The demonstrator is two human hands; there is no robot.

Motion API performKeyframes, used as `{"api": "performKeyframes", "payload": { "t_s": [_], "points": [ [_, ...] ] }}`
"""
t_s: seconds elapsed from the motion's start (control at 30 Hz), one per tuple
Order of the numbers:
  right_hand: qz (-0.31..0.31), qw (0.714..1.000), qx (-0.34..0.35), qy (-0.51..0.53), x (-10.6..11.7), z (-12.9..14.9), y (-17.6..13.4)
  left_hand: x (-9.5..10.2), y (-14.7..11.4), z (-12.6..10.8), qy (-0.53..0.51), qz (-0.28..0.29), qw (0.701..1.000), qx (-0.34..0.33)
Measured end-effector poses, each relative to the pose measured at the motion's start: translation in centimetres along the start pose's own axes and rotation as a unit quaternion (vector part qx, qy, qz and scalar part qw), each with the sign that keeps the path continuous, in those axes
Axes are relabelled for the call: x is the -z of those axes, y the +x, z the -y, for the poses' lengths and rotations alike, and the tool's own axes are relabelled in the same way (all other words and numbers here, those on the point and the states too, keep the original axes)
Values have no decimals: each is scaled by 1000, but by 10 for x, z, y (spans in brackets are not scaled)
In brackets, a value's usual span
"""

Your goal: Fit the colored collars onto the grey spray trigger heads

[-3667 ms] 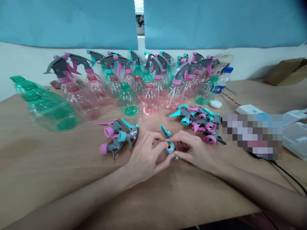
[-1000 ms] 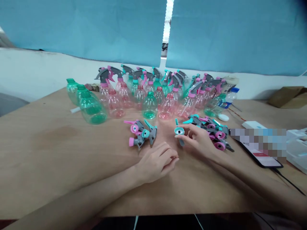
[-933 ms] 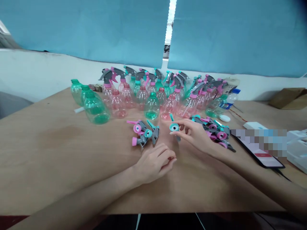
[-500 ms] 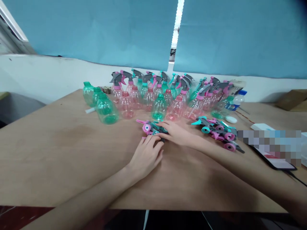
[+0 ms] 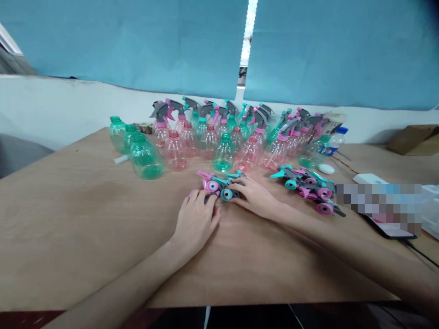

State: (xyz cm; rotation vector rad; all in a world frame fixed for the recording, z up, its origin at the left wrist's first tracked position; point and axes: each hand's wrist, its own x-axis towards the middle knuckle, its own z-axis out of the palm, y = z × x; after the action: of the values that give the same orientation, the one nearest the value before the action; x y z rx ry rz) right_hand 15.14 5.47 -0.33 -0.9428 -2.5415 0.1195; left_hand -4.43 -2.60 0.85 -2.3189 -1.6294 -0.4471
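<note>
A small cluster of spray heads (image 5: 222, 184) is laid on the wooden table (image 5: 103, 256), just in front of the upright, uncapped green bottle (image 5: 223, 155). Grey bodies are joined to pink or turquoise triggers and collars; the round mouths of the pink-collared head (image 5: 212, 186) and the turquoise-collared head (image 5: 226, 194) are turned toward the viewer, each pale inside with a dark centre. The turquoise-collared head is flanked by the thumb and bent fingers of the right hand (image 5: 255, 196), in front of the bottle and slightly to its right; whether it is pinched cannot be told. Another spray head (image 5: 207, 199) is partly covered by the curled fingers of the left hand (image 5: 196, 219), in front of the bottle and to its left; whether it is grasped is hidden by the knuckles.
</note>
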Motion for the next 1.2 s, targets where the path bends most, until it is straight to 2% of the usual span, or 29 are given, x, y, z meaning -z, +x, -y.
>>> {"api": "performKeyframes", "payload": {
  "t_s": [0.27, 0.47, 0.63, 0.8, 1.03, 1.2],
  "points": [
    [-39, 995, -89, -15, -2, 11, -3, 0, 1, -3, -28, -23, 999, -21],
    [-46, 994, -96, 8, 5, 9, -8, -8, 6, 0, 8, -15, 997, -77],
    [-40, 993, -109, -7, 7, 8, -15, -15, 12, 3, 19, -11, 998, -54],
    [-34, 991, -123, -27, -1, 18, -7, -11, 12, 2, -14, -15, 999, -50],
    [-40, 995, -94, -17, -7, 29, 4, -7, 11, 4, -57, -41, 997, -35],
    [-70, 996, -37, 36, 1, 24, -4, -3, 10, 4, -111, -81, 988, -69]
  ]
}}
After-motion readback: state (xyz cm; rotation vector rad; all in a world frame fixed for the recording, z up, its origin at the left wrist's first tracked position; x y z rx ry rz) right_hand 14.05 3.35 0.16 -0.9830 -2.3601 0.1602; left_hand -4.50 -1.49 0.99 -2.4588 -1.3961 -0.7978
